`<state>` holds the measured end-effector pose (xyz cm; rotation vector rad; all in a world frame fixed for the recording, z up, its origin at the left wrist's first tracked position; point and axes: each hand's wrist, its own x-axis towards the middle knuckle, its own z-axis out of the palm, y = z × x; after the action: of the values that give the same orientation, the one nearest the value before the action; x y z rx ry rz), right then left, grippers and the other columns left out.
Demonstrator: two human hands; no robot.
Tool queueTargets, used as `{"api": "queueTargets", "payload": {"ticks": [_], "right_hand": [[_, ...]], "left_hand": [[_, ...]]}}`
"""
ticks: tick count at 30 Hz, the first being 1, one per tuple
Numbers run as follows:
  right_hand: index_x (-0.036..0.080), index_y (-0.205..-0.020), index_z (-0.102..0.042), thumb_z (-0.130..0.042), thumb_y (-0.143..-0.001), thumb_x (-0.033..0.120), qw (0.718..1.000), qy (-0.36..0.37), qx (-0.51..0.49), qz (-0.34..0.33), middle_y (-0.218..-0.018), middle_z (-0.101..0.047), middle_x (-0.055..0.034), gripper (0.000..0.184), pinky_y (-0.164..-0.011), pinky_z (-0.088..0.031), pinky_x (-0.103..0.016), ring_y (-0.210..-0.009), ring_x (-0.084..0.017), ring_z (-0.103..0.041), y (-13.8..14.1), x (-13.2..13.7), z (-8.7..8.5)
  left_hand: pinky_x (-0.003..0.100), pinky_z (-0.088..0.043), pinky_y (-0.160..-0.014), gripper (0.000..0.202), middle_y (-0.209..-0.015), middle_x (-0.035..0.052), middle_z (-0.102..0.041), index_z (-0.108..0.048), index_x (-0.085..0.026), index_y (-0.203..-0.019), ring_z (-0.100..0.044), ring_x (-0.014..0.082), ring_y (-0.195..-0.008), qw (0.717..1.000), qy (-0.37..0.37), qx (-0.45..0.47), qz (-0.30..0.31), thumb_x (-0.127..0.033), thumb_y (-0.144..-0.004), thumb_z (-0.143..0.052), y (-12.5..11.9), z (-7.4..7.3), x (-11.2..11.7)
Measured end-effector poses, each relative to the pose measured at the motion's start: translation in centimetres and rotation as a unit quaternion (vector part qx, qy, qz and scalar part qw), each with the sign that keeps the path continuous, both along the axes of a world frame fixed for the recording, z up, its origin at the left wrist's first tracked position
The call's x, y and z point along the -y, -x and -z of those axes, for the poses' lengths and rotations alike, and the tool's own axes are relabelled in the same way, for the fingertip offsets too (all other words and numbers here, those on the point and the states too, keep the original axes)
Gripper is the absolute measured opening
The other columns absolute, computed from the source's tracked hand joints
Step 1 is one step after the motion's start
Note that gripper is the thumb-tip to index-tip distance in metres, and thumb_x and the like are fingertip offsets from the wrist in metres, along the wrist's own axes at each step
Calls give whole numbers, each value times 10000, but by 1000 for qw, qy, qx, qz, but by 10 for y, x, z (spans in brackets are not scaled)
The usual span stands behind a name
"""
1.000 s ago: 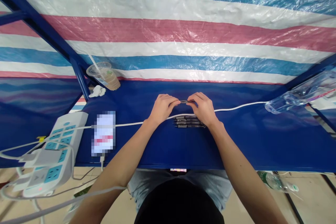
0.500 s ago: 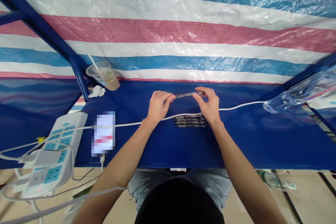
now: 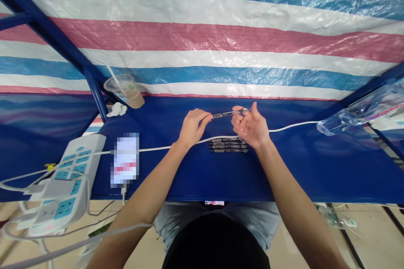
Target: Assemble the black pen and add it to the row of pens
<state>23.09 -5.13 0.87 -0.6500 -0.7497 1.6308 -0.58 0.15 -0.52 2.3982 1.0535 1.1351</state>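
Note:
My left hand (image 3: 193, 127) pinches the grip end of a pen (image 3: 225, 113) between thumb and fingers. The pen is slim, with a dark grey grip and a clear barrel, and is held roughly level above the blue tabletop. Around its other end is my right hand (image 3: 251, 126), palm turned up, fingers curled beneath the barrel and thumb raised against the pen's end. Just below the hands, several similar pens (image 3: 229, 145) lie side by side on the table, their grips to the left. A white cable (image 3: 284, 128) passes behind my right wrist and along the pens' upper edge.
A phone (image 3: 125, 159) with a blurred screen lies at left, beside a white power strip (image 3: 83, 151) full of plugs and cords. A plastic cup with a straw (image 3: 128, 92) and a crumpled tissue (image 3: 117, 109) stand behind. At right lies a large clear bottle (image 3: 350, 115).
My right hand has rolled over so its palm faces up, and its thumb has moved to the pen's right end. My left hand keeps its pinch, shifted very slightly right.

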Motion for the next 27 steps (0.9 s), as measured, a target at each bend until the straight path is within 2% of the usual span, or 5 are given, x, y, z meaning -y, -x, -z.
{"api": "queueTargets", "payload": {"ticks": [6,16,21,24,27], "right_hand": [[227,-880,-645,-667,-1000,634,1000,6,-7,-6,-665,-390,47,424,-401,-305,-211,-506,-94,-350,-1,1,0],[225,-889,-653,-659,-1017,605,1000,-5,7,-11,-636,-405,44,401,-396,-283,-193,-520,-104,-383,-5,1,-1],[193,-986,-710,-545,-959,833,993,-2,26,-111,-627,-541,18,661,-354,-210,-213,-445,-103,-400,-11,3,4],[182,-881,-711,-424,-919,943,985,-17,64,-160,-501,-494,32,813,-360,-229,-226,-361,-91,-323,-14,4,5],[194,-727,-660,-396,-908,962,984,-28,64,-162,-440,-416,46,832,-375,-244,-214,-354,-81,-293,-14,5,3]], "left_hand": [[371,-470,-886,500,-937,54,-791,-761,-206,-950,-690,214,-916,1000,-10,10,19,-538,-1133,-435,1,1,-1],[380,-471,-893,504,-977,62,-799,-745,-206,-988,-687,214,-919,1000,3,-11,20,-550,-1136,-407,1,-2,1],[392,-469,-896,419,-945,62,-793,-731,-211,-959,-687,216,-907,997,-32,-32,63,-486,-1131,-465,-4,-13,9],[399,-470,-882,422,-901,64,-786,-721,-209,-912,-692,219,-898,995,-28,-41,87,-464,-1132,-467,-8,-21,16],[397,-474,-896,370,-980,69,-801,-737,-212,-988,-705,223,-958,993,-17,-35,107,-467,-1122,-504,-11,-26,22]]}}
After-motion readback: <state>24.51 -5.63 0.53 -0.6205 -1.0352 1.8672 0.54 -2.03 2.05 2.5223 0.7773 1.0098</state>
